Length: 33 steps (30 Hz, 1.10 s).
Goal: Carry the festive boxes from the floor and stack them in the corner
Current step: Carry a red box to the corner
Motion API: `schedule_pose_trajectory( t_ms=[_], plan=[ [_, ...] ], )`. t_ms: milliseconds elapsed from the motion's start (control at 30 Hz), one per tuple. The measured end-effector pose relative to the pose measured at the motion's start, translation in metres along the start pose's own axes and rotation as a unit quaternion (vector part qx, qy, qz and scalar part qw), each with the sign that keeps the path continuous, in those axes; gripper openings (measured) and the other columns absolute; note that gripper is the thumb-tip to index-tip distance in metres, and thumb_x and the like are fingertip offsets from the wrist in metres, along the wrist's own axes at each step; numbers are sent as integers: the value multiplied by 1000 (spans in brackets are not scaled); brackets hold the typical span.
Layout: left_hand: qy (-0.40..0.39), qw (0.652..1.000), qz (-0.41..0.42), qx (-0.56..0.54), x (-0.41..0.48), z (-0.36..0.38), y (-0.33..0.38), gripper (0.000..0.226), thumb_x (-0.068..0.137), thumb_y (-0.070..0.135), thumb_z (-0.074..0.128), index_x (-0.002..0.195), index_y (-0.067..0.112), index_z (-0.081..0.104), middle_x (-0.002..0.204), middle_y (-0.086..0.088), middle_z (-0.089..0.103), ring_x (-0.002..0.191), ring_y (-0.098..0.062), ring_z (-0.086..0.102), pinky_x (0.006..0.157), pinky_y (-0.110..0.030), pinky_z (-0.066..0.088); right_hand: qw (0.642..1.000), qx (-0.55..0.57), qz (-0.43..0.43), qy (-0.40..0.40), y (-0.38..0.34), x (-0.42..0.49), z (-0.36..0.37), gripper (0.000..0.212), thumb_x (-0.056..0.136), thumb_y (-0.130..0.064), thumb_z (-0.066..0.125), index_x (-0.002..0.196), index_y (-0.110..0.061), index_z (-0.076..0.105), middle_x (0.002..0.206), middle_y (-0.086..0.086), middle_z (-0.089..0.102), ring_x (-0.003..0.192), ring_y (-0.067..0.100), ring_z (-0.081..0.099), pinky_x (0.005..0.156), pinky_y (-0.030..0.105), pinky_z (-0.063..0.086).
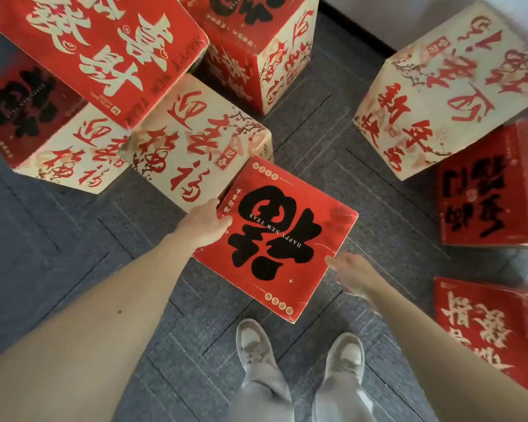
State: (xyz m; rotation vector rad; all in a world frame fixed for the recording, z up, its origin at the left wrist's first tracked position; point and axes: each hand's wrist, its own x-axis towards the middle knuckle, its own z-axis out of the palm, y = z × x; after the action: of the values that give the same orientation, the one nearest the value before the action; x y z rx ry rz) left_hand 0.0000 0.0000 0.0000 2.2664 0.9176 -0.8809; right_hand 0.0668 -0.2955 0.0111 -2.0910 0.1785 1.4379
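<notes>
A red festive box [276, 239] with a big black character and "HAPPY NEW YEAR" on its top face is right in front of my feet, turned like a diamond. My left hand [206, 222] grips its left edge, thumb on the top face. My right hand [352, 274] lies flat against its lower right side, fingers stretched out. I cannot tell whether the box rests on the floor or is lifted.
Grey carpet tiles [326, 141] cover the floor. More festive boxes crowd the left: a cream one [192, 147], another [70, 153], a red one on top [98, 47], and one at the back [262, 47]. More boxes [457, 92] line the right. My shoes [253, 345] are below.
</notes>
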Motion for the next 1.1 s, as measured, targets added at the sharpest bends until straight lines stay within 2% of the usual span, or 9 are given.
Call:
schedule_pose_trajectory(
  t_ms=[67,133,200,333,433,533,700,833,1100],
  plan=[
    [2,1000,-12,-2,4,2,3,55,101,43,45,148,16,35,148,-9,46,134,-33,46,105,-49,40,1000,12,20,7,1,12,7,45,100,-38,48,120,1,59,117,32,62,111,47,60,100,58,46],
    [-7,1000,-18,-11,8,6,4,56,102,40,45,149,14,33,151,-10,42,137,-33,42,108,-49,38,999,22,25,5,2,18,12,51,101,-35,48,129,8,52,107,35,61,99,49,60,96,61,46],
    [-12,999,-18,-28,11,12,4,53,102,39,46,147,13,36,150,-10,44,137,-33,42,108,-48,37,999,35,27,6,4,24,16,46,101,-35,48,127,3,55,91,23,56,84,37,55,87,57,51],
    [-4,999,-24,-38,15,16,6,52,102,40,46,142,7,43,147,-13,47,135,-33,44,108,-44,36,994,99,44,9,7,29,17,31,100,-38,50,119,-15,60,133,26,56,123,45,53,104,62,41],
    [-18,998,-14,-52,8,18,8,52,102,42,45,140,6,47,143,-13,51,131,-32,48,104,-42,38,991,123,33,30,11,26,9,19,99,-34,54,105,-19,64,119,20,68,97,32,67,101,55,45],
    [-16,997,3,-81,-10,15,14,49,102,37,47,139,4,49,137,-13,56,126,-30,51,102,-39,40,991,117,20,57,12,11,-10,19,99,-29,55,107,-15,66,113,21,70,83,23,59,97,56,50],
    [-4,994,6,-112,-60,-20,35,64,99,46,51,149,9,38,148,-14,47,135,-30,46,110,-44,39,992,94,5,84,-9,-48,-57,28,96,-27,58,109,-4,67,112,29,65,80,34,64,94,64,48],
    [29,993,33,-112,-115,-75,69,64,99,48,48,148,8,39,151,-12,45,138,-29,44,112,-45,37,988,107,-27,105,-48,-111,-101,19,98,-26,60,107,-13,70,100,18,74,84,22,69,91,46,58],
    [154,970,55,-180,-257,-226,110,59,97,45,55,141,7,50,144,-12,52,131,-29,50,110,-45,40,975,77,-161,135,-177,-257,-174,17,98,-26,60,111,-18,67,97,1,73,86,16,70,77,38,60]
  ],
)
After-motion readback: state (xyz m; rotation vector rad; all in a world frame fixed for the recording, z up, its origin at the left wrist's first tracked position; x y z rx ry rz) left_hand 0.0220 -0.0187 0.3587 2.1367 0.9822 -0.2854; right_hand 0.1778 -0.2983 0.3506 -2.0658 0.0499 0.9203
